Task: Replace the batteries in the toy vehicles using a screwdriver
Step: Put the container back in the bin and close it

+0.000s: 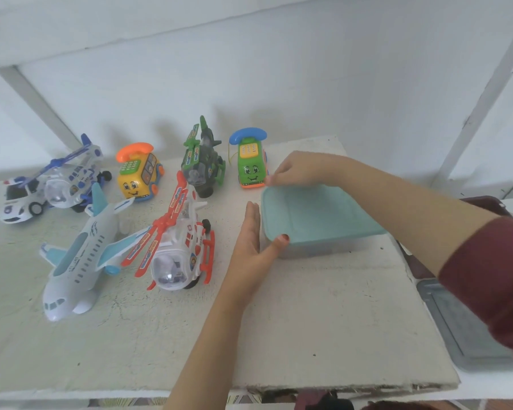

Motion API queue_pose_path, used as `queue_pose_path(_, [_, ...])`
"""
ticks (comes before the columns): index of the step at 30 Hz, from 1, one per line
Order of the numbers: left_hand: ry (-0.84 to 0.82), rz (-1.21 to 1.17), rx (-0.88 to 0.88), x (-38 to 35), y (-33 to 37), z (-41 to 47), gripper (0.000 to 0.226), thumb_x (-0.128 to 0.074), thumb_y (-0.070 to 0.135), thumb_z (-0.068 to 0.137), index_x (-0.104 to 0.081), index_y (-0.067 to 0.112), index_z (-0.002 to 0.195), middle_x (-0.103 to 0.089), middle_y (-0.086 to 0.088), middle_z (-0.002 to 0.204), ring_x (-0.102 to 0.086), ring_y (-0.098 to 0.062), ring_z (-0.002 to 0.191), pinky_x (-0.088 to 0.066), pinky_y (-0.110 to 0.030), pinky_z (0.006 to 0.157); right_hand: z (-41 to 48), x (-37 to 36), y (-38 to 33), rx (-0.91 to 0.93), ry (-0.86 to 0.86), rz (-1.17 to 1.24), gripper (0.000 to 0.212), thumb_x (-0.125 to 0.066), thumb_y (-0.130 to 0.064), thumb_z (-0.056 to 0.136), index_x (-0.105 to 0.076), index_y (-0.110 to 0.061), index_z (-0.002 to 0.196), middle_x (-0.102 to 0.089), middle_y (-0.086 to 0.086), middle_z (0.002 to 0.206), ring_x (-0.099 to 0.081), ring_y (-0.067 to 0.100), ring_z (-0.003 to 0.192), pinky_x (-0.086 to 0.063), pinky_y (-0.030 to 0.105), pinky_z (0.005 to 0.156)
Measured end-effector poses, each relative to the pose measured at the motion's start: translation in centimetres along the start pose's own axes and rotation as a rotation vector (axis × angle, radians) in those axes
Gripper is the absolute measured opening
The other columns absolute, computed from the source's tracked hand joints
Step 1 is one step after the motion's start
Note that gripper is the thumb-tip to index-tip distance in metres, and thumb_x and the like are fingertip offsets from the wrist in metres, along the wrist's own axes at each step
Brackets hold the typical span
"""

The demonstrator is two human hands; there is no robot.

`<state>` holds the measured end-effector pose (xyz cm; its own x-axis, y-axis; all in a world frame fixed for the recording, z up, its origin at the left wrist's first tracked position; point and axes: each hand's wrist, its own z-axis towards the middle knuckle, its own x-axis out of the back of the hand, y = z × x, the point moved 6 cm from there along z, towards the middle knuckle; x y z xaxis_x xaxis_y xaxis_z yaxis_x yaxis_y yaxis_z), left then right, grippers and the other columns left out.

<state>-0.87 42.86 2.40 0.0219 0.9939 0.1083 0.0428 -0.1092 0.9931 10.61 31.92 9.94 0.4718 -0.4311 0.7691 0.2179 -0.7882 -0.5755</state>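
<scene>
Head view: left hand (247, 247) touches, right hand (292, 170) pinches lid (317, 216) corners.

Helicopter (178, 255) showing glossy plastic, lid (314, 214) looking matt smooth plastic, table (308, 321) looking rough and chalky, sleeve (492, 267) looking like cloth.

A white, speckled tabletop (308, 335) stands against a pale wall (279, 69). A slanted white left beam (33, 99) and right beam (480, 108) cross the wall. A grey tray (456, 335) lies just beside the tabletop's right edge.
</scene>
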Motion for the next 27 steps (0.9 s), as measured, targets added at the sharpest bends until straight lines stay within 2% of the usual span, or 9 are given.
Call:
queue_pose_path(2, [0.004,0.185,-0.027,0.4,0.7,-0.2,0.092,-0.068,0.027,0.09,-0.002,0.027,0.154,-0.006,0.036,0.146,-0.013,0.028,0.128,-0.016,0.006,0.098,0.8,-0.3,-0.3,-0.02,-0.034,-0.011,0.027,-0.057,-0.047,0.092,-0.06,-0.023,0.079,-0.048,-0.007,0.078,-0.045,0.012,0.076,-0.031,0.021,0.061])
queue_pose_path(4, [0.003,0.27,-0.037,0.7,1.1,-0.3,0.089,-0.066,0.026,0.09,-0.004,0.028,0.153,-0.008,0.029,0.15,-0.012,0.022,0.131,-0.014,0.011,0.091,1.5,-0.4,-0.2,-0.028,-0.022,0.012,0.024,-0.063,-0.043,0.089,-0.059,-0.021,0.078,-0.048,-0.007,0.075,-0.046,0.014,0.077,-0.031,0.02,0.059])
queue_pose_path(6, [-0.02,0.264,-0.043,0.6,1.3,-0.3,0.086,-0.065,0.023,0.091,-0.007,0.026,0.153,-0.012,0.029,0.148,-0.015,0.024,0.128,-0.016,0.011,0.09,1.9,-0.4,0.0,-0.053,-0.012,0.031,0.029,-0.068,-0.042,0.086,-0.065,-0.016,0.099,-0.059,-0.001,0.096,-0.053,0.019,0.093,-0.038,0.024,0.073])
queue_pose_path(8, [-0.052,0.246,-0.041,0.4,1.3,-0.2,0.084,-0.064,0.018,0.091,-0.008,0.022,0.153,-0.014,0.038,0.14,-0.017,0.036,0.117,-0.018,0.01,0.089,2.0,-0.4,0.2,-0.1,-0.029,0.046,0.037,-0.069,-0.044,0.084,-0.062,-0.015,0.106,-0.057,0.002,0.112,-0.051,0.02,0.102,-0.036,0.027,0.083])
queue_pose_path(14, [-0.07,0.233,-0.002,0.4,0.8,0.1,0.083,-0.064,0.015,0.091,-0.01,0.024,0.153,-0.017,0.033,0.141,-0.017,0.041,0.11,-0.019,0.009,0.091,1.8,-0.3,0.2,-0.172,-0.038,0.093,0.034,-0.069,-0.038,0.086,-0.053,-0.019,0.109,-0.048,0.004,0.111,-0.043,0.02,0.099,-0.031,0.025,0.083])
queue_pose_path(17, [-0.087,0.166,0.014,0.3,0.9,0.2,0.083,-0.067,0.014,0.09,-0.013,0.026,0.152,-0.02,0.034,0.142,-0.022,0.031,0.122,-0.022,0.0,0.102,1.7,-0.5,0.2,-0.179,-0.017,0.134,0.028,-0.069,-0.032,0.087,-0.05,-0.019,0.101,-0.047,0.003,0.105,-0.043,0.02,0.095,-0.032,0.024,0.077])
queue_pose_path(21, [-0.093,0.057,0.044,0.5,0.9,0.4,0.103,-0.069,0.022,0.077,-0.002,0.016,0.155,-0.027,0.01,0.157,-0.029,-0.001,0.141,-0.026,-0.033,0.118,2.1,-0.8,0.1,-0.201,-0.002,0.153,0.031,-0.071,-0.031,0.086,-0.049,-0.017,0.103,-0.048,0.005,0.103,-0.045,0.023,0.093,-0.034,0.025,0.072])
queue_pose_path(25, [-0.066,-0.065,0.085,0.3,0.5,0.3,0.094,-0.066,0.004,0.088,0.001,0.014,0.154,-0.03,0.007,0.156,-0.034,-0.006,0.139,-0.033,-0.027,0.112,2.2,-1.1,0.6,-0.15,0.067,0.159,0.03,-0.073,-0.033,0.083,-0.053,-0.01,0.08,-0.05,0.002,0.083,-0.046,0.022,0.086,-0.033,0.027,0.058])
queue_pose_path(27, [-0.047,-0.095,0.104,0.1,0.3,0.2,0.081,-0.055,0.001,0.094,-0.002,0.012,0.154,-0.03,0.005,0.156,-0.036,-0.006,0.137,-0.037,-0.016,0.104,2.0,-1.2,0.6,-0.063,0.124,0.098,0.025,-0.07,-0.037,0.083,-0.067,-0.012,0.086,-0.058,0.001,0.085,-0.054,0.021,0.089,-0.042,0.026,0.067])
